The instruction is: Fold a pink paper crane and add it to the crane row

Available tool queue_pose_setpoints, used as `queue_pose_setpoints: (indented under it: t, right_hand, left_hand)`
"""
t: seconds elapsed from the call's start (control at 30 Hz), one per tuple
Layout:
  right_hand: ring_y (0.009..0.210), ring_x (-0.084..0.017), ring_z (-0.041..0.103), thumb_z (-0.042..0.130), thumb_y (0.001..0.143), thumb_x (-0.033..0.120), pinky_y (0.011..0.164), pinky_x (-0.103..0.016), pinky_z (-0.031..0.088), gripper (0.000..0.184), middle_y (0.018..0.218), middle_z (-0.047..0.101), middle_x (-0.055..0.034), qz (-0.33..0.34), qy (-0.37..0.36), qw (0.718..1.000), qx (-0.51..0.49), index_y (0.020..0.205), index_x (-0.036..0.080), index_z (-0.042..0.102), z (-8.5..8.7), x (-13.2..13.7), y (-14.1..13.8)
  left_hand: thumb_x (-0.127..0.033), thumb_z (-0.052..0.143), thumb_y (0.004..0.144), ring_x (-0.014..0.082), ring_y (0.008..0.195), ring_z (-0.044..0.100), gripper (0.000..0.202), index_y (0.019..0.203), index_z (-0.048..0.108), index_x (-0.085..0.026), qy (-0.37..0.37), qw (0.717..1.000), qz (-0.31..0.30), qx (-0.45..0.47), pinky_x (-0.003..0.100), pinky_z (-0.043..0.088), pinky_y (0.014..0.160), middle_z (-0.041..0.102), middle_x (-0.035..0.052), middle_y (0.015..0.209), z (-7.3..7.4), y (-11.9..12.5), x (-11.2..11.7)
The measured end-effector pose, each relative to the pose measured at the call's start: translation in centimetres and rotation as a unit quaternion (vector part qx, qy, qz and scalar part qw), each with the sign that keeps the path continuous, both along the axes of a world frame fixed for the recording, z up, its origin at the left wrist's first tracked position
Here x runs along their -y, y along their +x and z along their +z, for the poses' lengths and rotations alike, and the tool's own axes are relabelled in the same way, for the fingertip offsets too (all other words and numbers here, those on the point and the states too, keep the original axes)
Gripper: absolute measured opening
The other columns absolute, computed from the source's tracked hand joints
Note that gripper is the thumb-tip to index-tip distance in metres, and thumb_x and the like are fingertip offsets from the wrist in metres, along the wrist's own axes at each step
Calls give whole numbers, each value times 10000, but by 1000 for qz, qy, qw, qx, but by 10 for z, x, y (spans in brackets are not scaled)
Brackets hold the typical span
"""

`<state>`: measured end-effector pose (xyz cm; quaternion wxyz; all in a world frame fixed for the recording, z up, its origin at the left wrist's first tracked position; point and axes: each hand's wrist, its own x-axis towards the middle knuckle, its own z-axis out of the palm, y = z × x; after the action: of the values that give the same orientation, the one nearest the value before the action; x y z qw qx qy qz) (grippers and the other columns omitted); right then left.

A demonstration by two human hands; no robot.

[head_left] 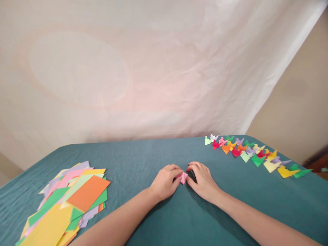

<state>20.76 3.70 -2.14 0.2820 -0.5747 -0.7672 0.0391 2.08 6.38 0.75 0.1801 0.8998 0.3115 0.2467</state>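
A small piece of folded pink paper (183,178) lies on the table between my two hands. My left hand (166,181) is closed on its left side, with the thumb in front and the fingers curled behind. From the right, my right hand (203,182) reaches in with its thumb tip at the paper's right edge. Its index finger is bent and stands apart from the thumb, leaving a gap between them. Part of the paper's left side is hidden by my left fingers.
A loose pile of coloured paper sheets (88,193) covers the left of the green tablecloth (123,162). Rows of small folded paper birds (246,156) stand along the right far edge. A pale hanging cloth (153,68) rises behind the table.
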Motion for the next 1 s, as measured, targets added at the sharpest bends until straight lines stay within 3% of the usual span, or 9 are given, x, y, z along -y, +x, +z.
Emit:
queue_pose_setpoints:
  t: [0.3, 0.67, 1.0]
  right_hand:
    - [991, -223, 497, 513, 780, 198, 887, -397, 346, 145, 997, 576, -57, 34, 22, 999, -6, 921, 210, 547, 4, 1, -6]
    - [952, -206, 514, 514, 794, 181, 868, -375, 351, 118, 965, 581, -41, 42, 12, 999, -31, 897, 215, 561, 6, 1, -7]
    - [922, -195, 528, 520, 816, 233, 839, -357, 368, 73, 936, 586, -36, 44, 11, 998, -53, 858, 210, 576, 6, 3, -11]
  left_hand:
    - [-321, 530, 819, 178, 897, 546, 209, 954, 625, -193, 1, 1000, 15, -8, 286, 423, 847, 591, 51, 968, 8, 0, 5]
    - [-264, 527, 812, 178, 916, 526, 194, 975, 607, -197, -3, 1000, 20, -5, 290, 415, 856, 577, 46, 989, 6, -2, 6]
    - [-124, 506, 754, 177, 923, 529, 270, 995, 610, -189, 1, 998, 55, 12, 283, 420, 850, 567, 53, 1000, -5, -1, 2]
